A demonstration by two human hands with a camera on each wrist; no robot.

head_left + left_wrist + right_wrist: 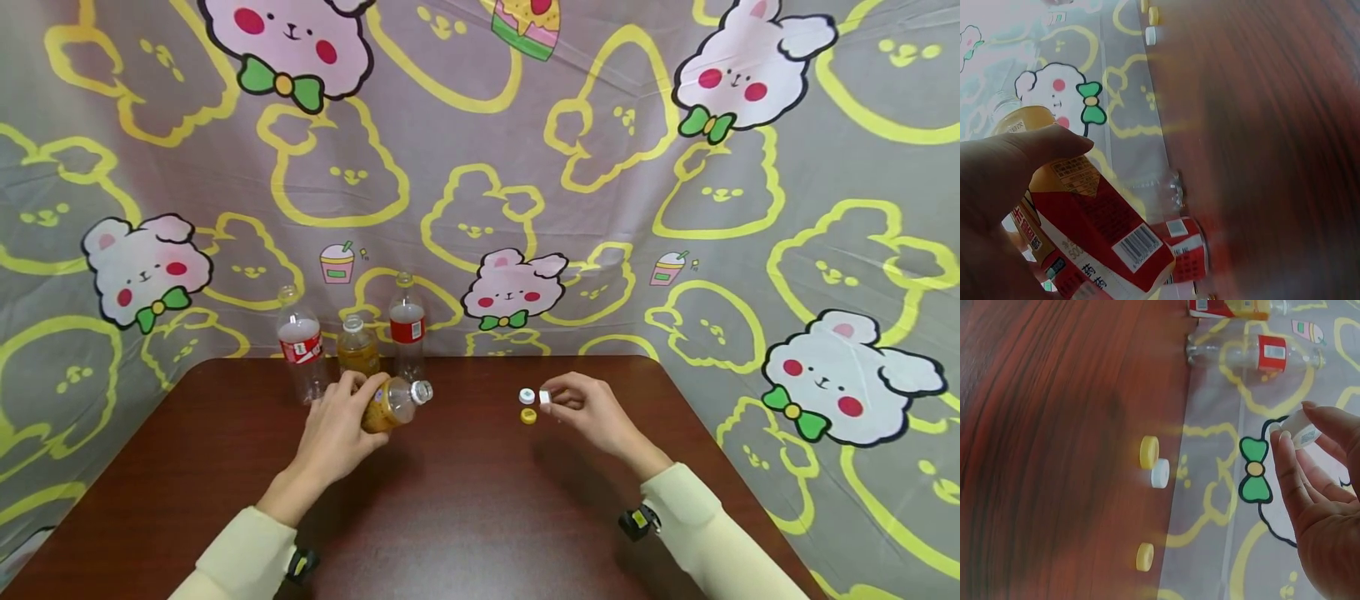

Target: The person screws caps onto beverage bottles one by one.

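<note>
My left hand (341, 425) grips an uncapped bottle (401, 402) with a yellow and red label, tilted so its neck points right. In the left wrist view the label of this bottle (1094, 219) shows a barcode. Between thumb and fingertips my right hand (592, 412) pinches a white bottle cap (545, 398), lifted above the table. Just left of that hand, a white cap (527, 396) and a yellow cap (528, 416) lie on the table. The right wrist view shows another yellow cap (1145, 557) apart from them.
Behind the left hand stand two clear bottles with red labels, one at left (302, 350) and one farther back (407, 329). A yellow-labelled bottle (357, 348) stands between them. All three lack caps. A patterned cloth (480, 167) hangs behind the dark wooden table (480, 517).
</note>
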